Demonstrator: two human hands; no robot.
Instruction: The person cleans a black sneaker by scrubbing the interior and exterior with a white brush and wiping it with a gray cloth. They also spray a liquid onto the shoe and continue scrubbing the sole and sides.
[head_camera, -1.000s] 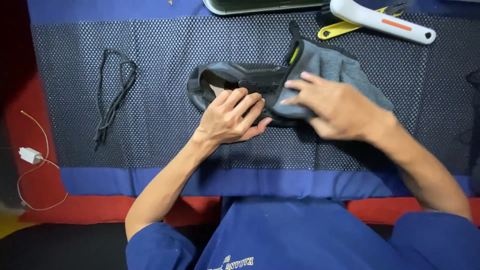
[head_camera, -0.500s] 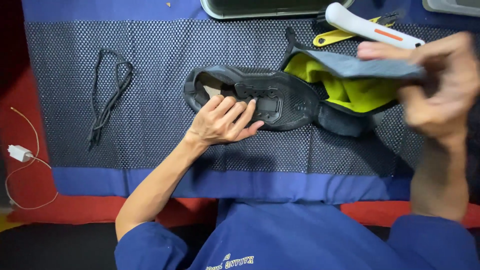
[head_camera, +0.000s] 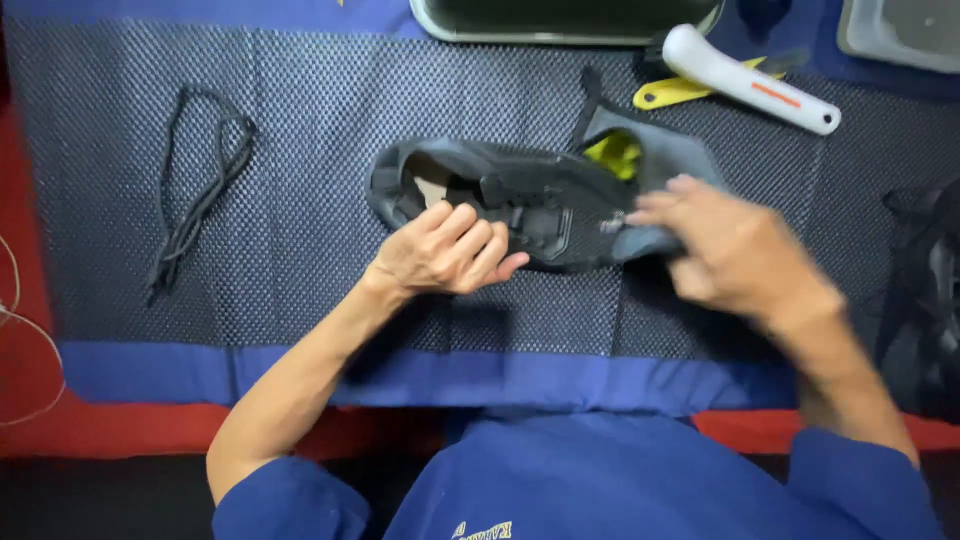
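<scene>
A person in a blue top leans over a work table, both bare forearms reaching away from the body. Nearest, a blue cloth (head_camera: 560, 380) edges a dark mesh mat (head_camera: 300, 220) that covers most of the surface. On the mat, the left hand (head_camera: 445, 250) rests with its fingers curled loosely against the near side of a dark shoe (head_camera: 500, 190), pressing it down rather than wrapping around it. The shoe lies on its side in the middle of the mat, its opening toward the left. The right hand (head_camera: 730, 250) is blurred; its fingertips touch the shoe's right end, where grey material with a yellow-green lining (head_camera: 615, 155) shows, but whether they pinch it cannot be told. Well to the left, a black lace (head_camera: 195, 195) lies in a loose loop on the mat. At the right edge sits a dark bundle (head_camera: 925, 280), too unclear to identify. Farther off, beyond the shoe, a white-handled tool (head_camera: 745, 78) lies across a yellow tool (head_camera: 680, 92), beside a dark tray (head_camera: 565, 20) at the far edge.
</scene>
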